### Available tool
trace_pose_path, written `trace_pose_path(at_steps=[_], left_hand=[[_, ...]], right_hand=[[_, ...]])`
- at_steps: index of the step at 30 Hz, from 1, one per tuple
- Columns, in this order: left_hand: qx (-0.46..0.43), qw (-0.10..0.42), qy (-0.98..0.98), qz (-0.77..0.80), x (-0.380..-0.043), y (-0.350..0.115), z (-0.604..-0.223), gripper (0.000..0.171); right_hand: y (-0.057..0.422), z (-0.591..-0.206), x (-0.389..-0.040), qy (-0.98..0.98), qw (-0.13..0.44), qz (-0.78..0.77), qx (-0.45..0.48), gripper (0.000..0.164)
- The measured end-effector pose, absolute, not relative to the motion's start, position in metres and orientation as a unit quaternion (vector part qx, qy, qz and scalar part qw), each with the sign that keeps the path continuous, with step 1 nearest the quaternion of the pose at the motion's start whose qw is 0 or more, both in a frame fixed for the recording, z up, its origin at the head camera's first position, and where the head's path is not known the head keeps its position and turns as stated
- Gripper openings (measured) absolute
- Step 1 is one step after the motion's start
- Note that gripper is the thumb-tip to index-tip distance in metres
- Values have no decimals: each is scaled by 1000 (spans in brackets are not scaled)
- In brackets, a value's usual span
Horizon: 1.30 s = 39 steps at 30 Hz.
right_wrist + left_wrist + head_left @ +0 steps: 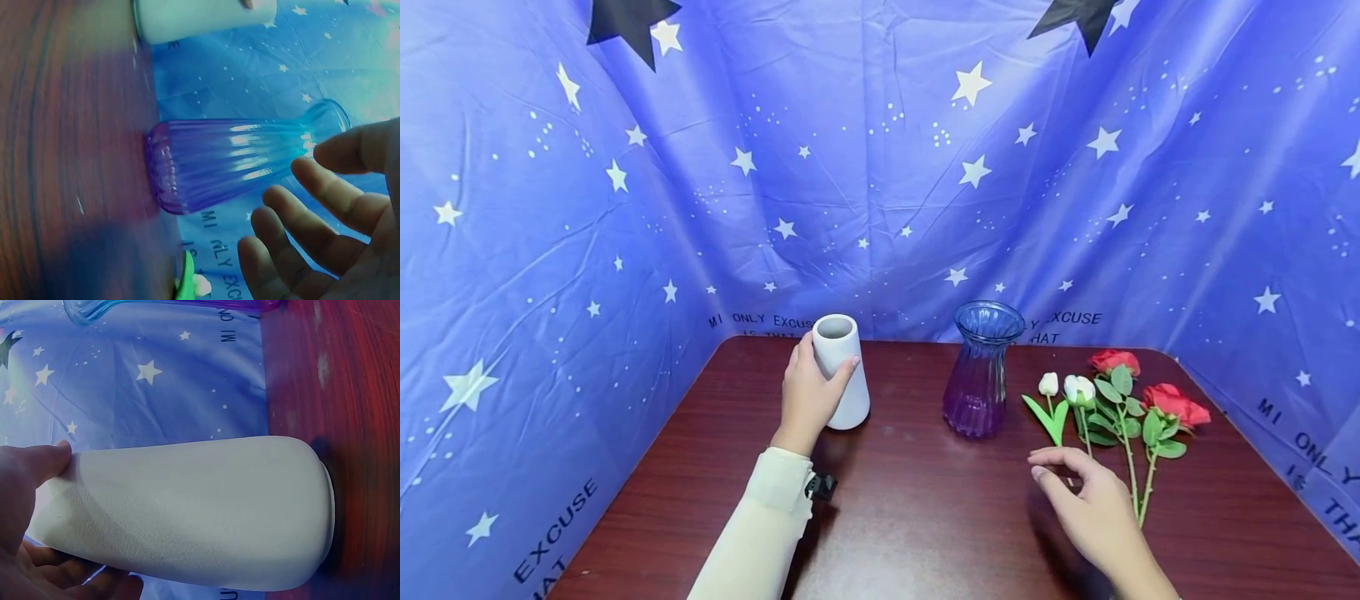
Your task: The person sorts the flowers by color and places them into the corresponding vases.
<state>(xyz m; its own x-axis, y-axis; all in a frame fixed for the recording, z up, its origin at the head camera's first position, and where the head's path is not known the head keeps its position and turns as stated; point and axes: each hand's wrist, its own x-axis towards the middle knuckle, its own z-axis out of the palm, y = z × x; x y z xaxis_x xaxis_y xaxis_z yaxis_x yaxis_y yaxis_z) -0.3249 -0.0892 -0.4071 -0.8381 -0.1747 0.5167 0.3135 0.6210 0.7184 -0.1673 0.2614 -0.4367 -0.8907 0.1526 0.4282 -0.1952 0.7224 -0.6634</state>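
Observation:
A matte white vase (848, 387) stands upright at the left part of the table. My left hand (808, 392) grips it near the top, thumb on the near side and fingers round the far left; the left wrist view shows the white vase (187, 509) filling the middle. My right hand (1090, 504) hovers above the table at the right with loosely bent fingers and nothing in them. Beyond it stands a ribbed glass vase (977, 383), blue at the flared rim and purple below. In the right wrist view the glass vase (231, 162) lies past my fingertips, apparently untouched.
Right of the glass vase lie two white tulips, one a white tulip (1048, 385) with green leaves, and two red roses, one a red rose (1176, 406) with a long stem. A blue star-printed cloth (880, 167) encloses the dark red wooden table (910, 517) at back and sides.

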Motion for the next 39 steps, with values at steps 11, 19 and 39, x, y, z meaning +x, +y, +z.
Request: trace_pose_path(at_steps=[11, 19, 39], left_hand=[[-39, 281, -863, -419, -327, -90, -411, 82], [-38, 288, -865, -410, -326, -90, -412, 80], [-39, 279, -873, -399, -325, -88, -408, 81]], right_hand=[[274, -438, -169, -900, 224, 366, -80, 10], [279, -444, -172, -911, 225, 331, -97, 14], [309, -402, -215, -949, 172, 260, -40, 20]])
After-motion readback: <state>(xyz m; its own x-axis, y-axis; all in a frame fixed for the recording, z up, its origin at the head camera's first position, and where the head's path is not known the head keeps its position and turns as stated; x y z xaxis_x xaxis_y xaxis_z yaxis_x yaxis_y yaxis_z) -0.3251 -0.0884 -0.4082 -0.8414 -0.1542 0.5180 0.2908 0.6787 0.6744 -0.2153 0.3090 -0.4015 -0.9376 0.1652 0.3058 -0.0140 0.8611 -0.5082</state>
